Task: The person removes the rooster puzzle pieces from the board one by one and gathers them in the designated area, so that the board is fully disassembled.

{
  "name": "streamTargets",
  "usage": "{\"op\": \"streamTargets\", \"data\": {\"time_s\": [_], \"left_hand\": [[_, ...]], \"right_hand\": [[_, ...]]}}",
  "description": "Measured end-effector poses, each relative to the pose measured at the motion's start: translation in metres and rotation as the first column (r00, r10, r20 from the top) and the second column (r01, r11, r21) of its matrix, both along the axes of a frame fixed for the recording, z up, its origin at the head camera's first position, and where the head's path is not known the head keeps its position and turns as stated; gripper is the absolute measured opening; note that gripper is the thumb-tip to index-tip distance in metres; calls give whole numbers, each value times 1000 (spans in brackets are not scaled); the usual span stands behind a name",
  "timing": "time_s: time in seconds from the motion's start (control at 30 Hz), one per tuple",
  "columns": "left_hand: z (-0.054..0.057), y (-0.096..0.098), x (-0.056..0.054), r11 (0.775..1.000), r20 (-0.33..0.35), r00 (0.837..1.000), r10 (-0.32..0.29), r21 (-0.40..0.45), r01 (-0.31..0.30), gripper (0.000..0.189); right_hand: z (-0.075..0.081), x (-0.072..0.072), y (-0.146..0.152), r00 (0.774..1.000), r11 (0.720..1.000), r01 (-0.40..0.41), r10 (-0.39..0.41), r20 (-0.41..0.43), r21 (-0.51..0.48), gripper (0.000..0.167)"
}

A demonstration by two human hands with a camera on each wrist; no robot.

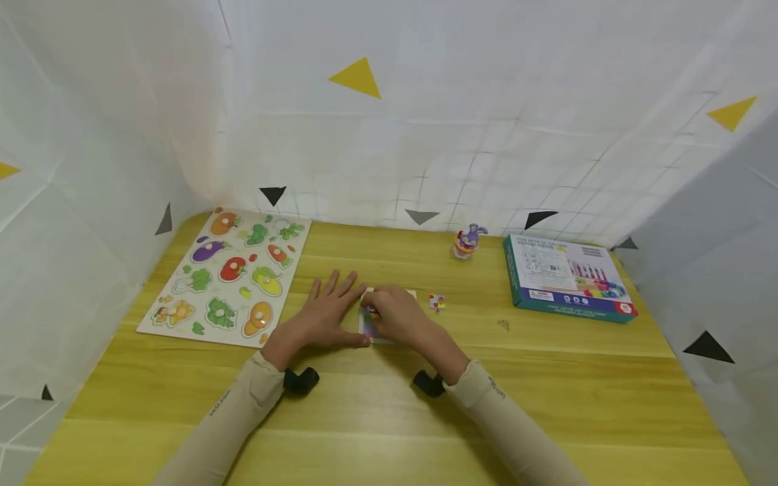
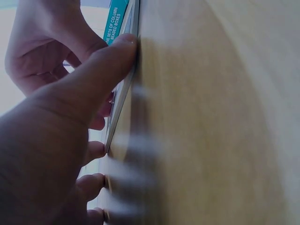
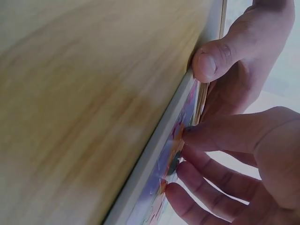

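Observation:
A small jigsaw puzzle board (image 1: 369, 327) with a light border and a colourful picture lies mid-table, partly covered by my right hand (image 1: 398, 316). That hand's fingers are curled, and thumb and fingertips close in on an orange and green puzzle piece (image 3: 175, 159) at the board's face. My left hand (image 1: 325, 316) lies spread just left of the board, its thumb (image 2: 123, 44) pressing the near edge while the other fingers stretch away. One loose puzzle piece (image 1: 437, 302), colourful and knobbed, sits on the table right of the board.
A vegetable peg puzzle board (image 1: 243, 233) lies at the left. Toward the back stands a small purple rabbit figure (image 1: 469, 241) in a cup. A teal and white boxed set (image 1: 568, 278) is at the right. White patterned sheeting (image 1: 389, 148) encloses the wooden table (image 1: 377, 432).

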State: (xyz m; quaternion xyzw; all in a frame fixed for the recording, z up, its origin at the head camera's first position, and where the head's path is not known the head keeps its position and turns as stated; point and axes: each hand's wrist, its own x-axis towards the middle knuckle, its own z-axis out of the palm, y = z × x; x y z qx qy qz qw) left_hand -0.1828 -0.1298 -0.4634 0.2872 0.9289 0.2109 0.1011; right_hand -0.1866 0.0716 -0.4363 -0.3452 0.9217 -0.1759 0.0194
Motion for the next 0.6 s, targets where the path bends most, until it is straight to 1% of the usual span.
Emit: {"op": "streamTargets", "data": {"time_s": [0.17, 0.37, 0.6], "left_hand": [[0, 0, 0, 1000, -4, 1000, 0, 7, 0, 105], [-1, -1, 0, 1000, -7, 1000, -1, 22, 1, 104], [-2, 0, 0, 1000, -10, 1000, 0, 14, 0, 104]], "right_hand": [[0, 1, -1, 1000, 1000, 12, -12, 23, 13, 21], [1, 1, -2, 1000, 1000, 5, -6, 18, 22, 20], [3, -3, -2, 998, 999, -1, -1, 67, 33, 20]]}}
